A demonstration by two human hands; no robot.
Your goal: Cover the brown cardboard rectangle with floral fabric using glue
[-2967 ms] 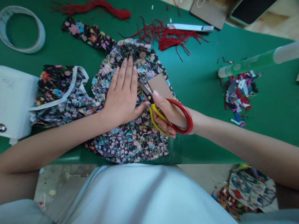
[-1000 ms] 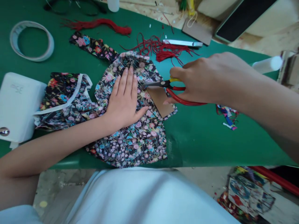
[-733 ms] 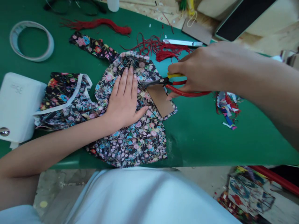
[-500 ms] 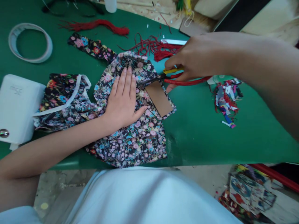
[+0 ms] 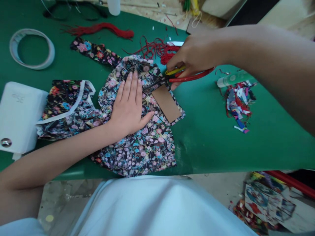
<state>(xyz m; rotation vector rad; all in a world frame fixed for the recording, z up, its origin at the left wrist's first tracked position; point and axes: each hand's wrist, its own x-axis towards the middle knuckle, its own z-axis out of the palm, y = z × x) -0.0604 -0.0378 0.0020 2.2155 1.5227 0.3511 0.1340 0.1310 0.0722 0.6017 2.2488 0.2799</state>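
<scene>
My left hand (image 5: 129,105) lies flat, fingers stretched, on the dark floral fabric (image 5: 147,144). Above and right of it, my right hand (image 5: 190,59) is closed round the red and yellow handles of the scissors (image 5: 182,76). The dark blades lie over the fabric, just above a brown cardboard rectangle (image 5: 166,103) resting on it; their tips are close to my left fingers. A narrow floral strip (image 5: 95,52) extends to the upper left. A floral piece with white edging (image 5: 71,111) lies left of my left hand.
A tape roll (image 5: 14,49) and a white power bank (image 5: 22,114) are at the left. Red threads (image 5: 105,29) and glasses (image 5: 73,11) lie toward the back. At the right are a glue tube (image 5: 231,79) and fabric scraps (image 5: 238,105). The green table's front edge (image 5: 209,168) borders my body.
My right hand and the scissors have moved left, and the blades reach further over the fabric. More of the glue tube shows. My left hand stays flat in place.
</scene>
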